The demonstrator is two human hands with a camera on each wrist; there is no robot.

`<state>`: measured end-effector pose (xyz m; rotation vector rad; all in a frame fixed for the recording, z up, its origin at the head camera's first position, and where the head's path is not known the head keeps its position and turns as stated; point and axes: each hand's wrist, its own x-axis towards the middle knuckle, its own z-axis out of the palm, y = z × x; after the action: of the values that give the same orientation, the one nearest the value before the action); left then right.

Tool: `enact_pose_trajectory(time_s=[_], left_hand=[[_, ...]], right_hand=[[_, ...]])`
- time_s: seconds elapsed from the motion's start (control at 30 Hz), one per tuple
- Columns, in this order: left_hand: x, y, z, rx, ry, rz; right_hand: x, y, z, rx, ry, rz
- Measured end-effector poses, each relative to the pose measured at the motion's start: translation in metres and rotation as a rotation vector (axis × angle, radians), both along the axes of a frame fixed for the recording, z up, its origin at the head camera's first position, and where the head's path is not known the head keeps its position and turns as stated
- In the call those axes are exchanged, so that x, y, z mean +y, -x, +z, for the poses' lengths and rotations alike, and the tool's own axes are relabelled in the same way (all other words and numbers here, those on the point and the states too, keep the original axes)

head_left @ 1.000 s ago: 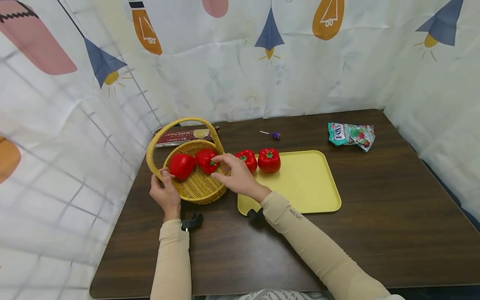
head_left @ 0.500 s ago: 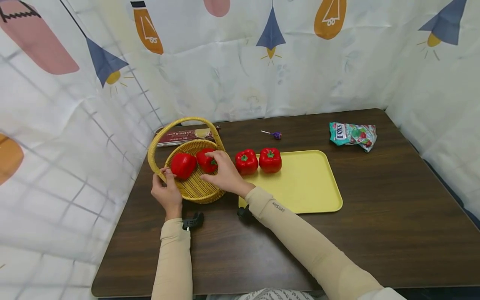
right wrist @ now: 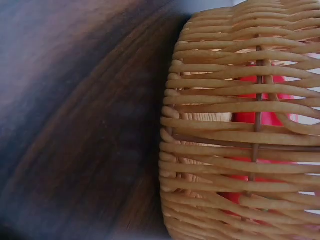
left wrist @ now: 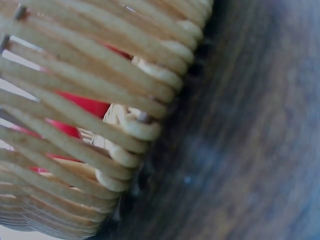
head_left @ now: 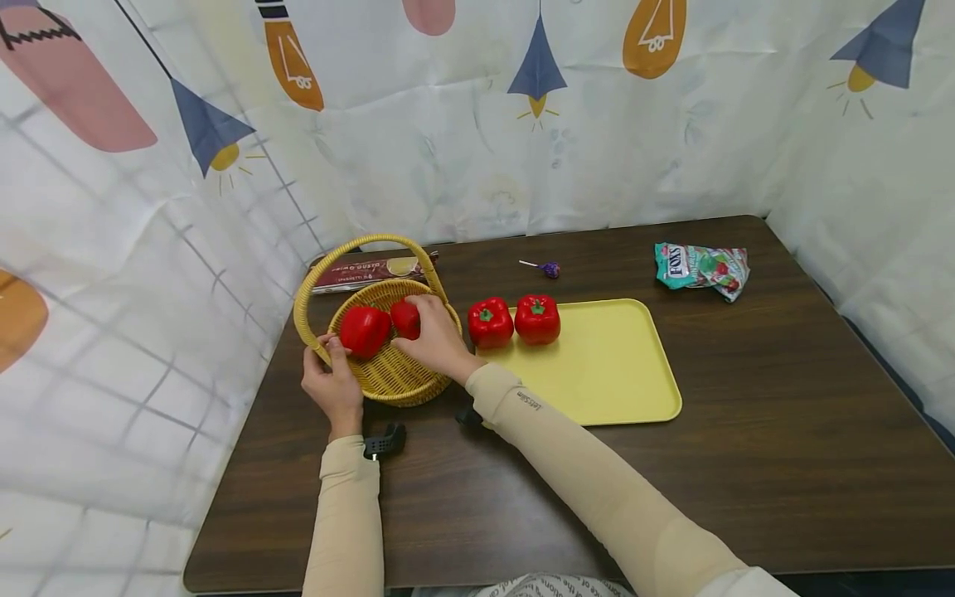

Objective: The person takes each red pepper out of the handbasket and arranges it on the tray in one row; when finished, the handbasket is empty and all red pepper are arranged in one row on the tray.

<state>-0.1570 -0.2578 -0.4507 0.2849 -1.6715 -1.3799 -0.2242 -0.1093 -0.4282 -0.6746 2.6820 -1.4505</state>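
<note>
Left of centre in the frame, my left hand (head_left: 333, 391) grips the yellow wicker basket (head_left: 395, 380) by its rim. Inside, beside the left red bell pepper (head_left: 365, 332), my right hand (head_left: 436, 338) holds a second pepper (head_left: 404, 318). Mid-frame, a third pepper (head_left: 490, 323) and fourth pepper (head_left: 537, 320) sit at the yellow tray's (head_left: 622, 365) upper-left corner.

Basket (head_left: 395, 388) rough wicker-like weave, peppers (head_left: 537, 320) smooth, glossy, plastic-looking, tray (head_left: 604, 373) smooth plastic-looking, table (head_left: 783, 414) wood-grain, faint sheen, backdrop (head_left: 440, 166) creased, matt, cloth-like.
</note>
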Motion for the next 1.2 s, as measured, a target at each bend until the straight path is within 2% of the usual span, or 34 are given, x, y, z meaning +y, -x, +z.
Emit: enact_pose_trajectory(time_s=[0.43,0.87,1.2], left_hand=[[0.0,0.0,-0.001,0.008,0.01,0.011],[0.002,0.0,0.001,0.028,0.005,0.004],[0.002,0.0,0.002,0.024,-0.004,0.006]], right_hand=[[-0.01,0.012,-0.006,-0.025,-0.131,-0.018],[-0.013,0.012,-0.005,-0.028,-0.123,-0.095],[-0.014,0.012,-0.006,-0.06,-0.179,-0.039]])
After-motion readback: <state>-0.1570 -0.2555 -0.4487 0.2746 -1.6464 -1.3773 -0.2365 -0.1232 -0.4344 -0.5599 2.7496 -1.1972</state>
